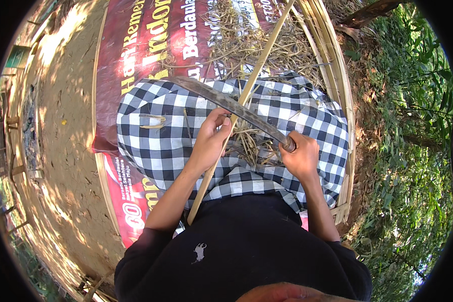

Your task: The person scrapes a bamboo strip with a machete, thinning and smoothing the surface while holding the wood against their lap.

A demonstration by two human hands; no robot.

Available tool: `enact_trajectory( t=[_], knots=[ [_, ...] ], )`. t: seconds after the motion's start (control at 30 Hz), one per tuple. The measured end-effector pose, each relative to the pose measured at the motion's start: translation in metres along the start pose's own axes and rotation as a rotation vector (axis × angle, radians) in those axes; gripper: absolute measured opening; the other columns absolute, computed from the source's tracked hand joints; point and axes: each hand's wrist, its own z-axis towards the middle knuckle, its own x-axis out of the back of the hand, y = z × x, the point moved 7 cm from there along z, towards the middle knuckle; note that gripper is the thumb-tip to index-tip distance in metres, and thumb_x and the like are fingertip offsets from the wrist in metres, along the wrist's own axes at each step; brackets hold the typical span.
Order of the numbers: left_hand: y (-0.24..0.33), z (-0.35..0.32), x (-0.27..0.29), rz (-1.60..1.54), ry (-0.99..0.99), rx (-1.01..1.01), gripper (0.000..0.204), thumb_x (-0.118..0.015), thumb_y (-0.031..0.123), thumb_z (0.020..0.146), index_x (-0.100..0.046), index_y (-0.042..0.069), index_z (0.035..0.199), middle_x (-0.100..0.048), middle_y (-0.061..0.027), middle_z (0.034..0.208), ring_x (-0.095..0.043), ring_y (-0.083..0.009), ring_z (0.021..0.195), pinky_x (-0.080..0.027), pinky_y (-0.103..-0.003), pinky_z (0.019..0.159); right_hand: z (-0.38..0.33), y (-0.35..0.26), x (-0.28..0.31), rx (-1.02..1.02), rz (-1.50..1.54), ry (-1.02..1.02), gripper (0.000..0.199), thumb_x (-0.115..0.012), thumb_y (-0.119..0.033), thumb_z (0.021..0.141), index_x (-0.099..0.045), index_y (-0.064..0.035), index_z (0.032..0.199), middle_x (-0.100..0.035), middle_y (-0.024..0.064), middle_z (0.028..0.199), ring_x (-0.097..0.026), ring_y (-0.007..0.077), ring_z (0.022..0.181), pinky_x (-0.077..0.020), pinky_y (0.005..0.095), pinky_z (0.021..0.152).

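My left hand is closed, thumb and fingers pinching a long, pale bamboo strip. The strip slants from beside my waist up to the far edge of the view. In my right hand is the handle of a machete, its long dark blade pointing to the far left. The blade crosses the strip just beyond my left fingers; whether its edge bites in cannot be made out. Curled shavings lie between the hands on a black-and-white checked cloth covering my lap.
Under me spreads a red printed banner on a bamboo platform, with a heap of shavings at its far part. Long bamboo slats line the right side. Bare earth lies left, green plants right.
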Motion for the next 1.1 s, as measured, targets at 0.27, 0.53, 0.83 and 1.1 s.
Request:
enact_trajectory(
  t=[0.27, 0.53, 0.83, 1.1],
  knots=[
    [-0.017, 0.019, 0.002, 0.077, 0.087, -0.123, 0.015, -0.059, 0.012, 0.1, -0.058, 0.0, 0.109, -0.061, -0.0029, 0.097, -0.056, -0.0082, 0.089, -0.045, -0.026, 0.077, -0.012, -0.009, -0.014, -0.061, 0.128, -0.072, 0.019, -0.077, -0.016, 0.073, -0.067, -0.0011, 0.075, -0.065, 0.0159, 0.064, -0.063, 0.0371, 0.058, -0.0487, 0.0438, 0.057],
    [-0.042, -0.005, -0.004, -0.369, -0.04, 0.224, 0.037, -0.057, 0.02, 0.102, -0.053, 0.0, 0.132, -0.062, -0.0086, 0.116, -0.063, -0.0143, 0.097, -0.053, -0.03, 0.081, -0.007, -0.002, -0.008, -0.141, 0.171, -0.055, 0.021, -0.077, -0.017, 0.076, -0.066, 0.0008, 0.071, -0.059, 0.016, 0.056, -0.059, 0.0348, 0.049, -0.0453, 0.0399, 0.052],
    [-0.039, -0.07, -0.012, -0.533, -0.24, 0.409, 0.049, -0.046, 0.021, 0.104, -0.039, -0.002, 0.146, -0.047, -0.0186, 0.144, -0.064, -0.0414, 0.114, -0.058, -0.05, 0.092, 0.004, 0.005, 0.0, -0.165, 0.201, 0.003, 0.025, -0.075, -0.018, 0.08, -0.064, 0.0017, 0.07, -0.056, 0.0141, 0.053, -0.052, 0.0272, 0.044, -0.0417, 0.0369, 0.05],
    [-0.039, -0.096, -0.009, -0.592, -0.223, 0.464, 0.066, -0.056, 0.019, 0.097, -0.025, 0.003, 0.154, -0.062, -0.0229, 0.118, -0.067, -0.0345, 0.109, -0.056, -0.047, 0.094, 0.0, 0.002, 0.003, -0.069, 0.265, 0.042, 0.03, -0.077, -0.016, 0.085, -0.061, 0.005, 0.069, -0.041, 0.0062, 0.05, -0.033, 0.011, 0.049, -0.0281, 0.0319, 0.046]
  ],
)
